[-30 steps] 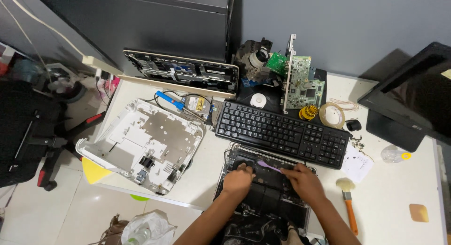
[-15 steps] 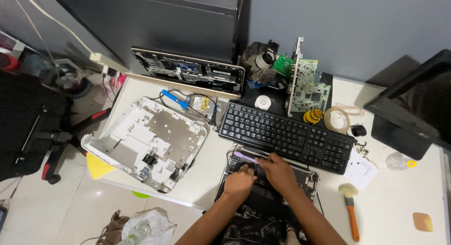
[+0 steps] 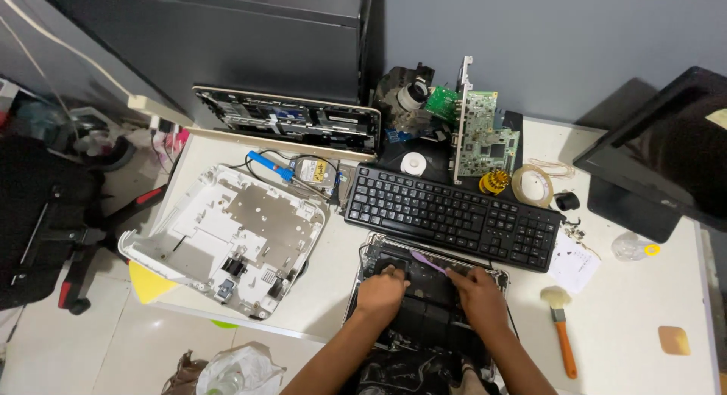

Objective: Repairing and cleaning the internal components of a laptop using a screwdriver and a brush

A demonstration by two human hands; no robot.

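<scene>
Black keyboard (image 3: 454, 217) walls off the top edge of the opened laptop (image 3: 428, 304), touching close. White casing (image 3: 227, 236) crowds mid-left, with a bare table (image 3: 337, 289) strip between. Lower right lies open, only a brush (image 3: 560, 327) and tan pad (image 3: 673, 340) there. Monitor (image 3: 666, 168) blocks upper right.

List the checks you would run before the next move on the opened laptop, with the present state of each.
1. Left hand rests on the opened laptop, over its dark inner parts: ok.
2. Right hand holds the purple tool, tip pointing up-left over the laptop: ok.
3. Black keyboard lies right behind the laptop; whether they touch: cannot tell.
4. Orange-handled brush lies on the table to the right, apart from the hands: ok.
5. White casing overhangs the table's left edge: not ok.
6. Loose screws inside the laptop: cannot tell, too small.
</scene>
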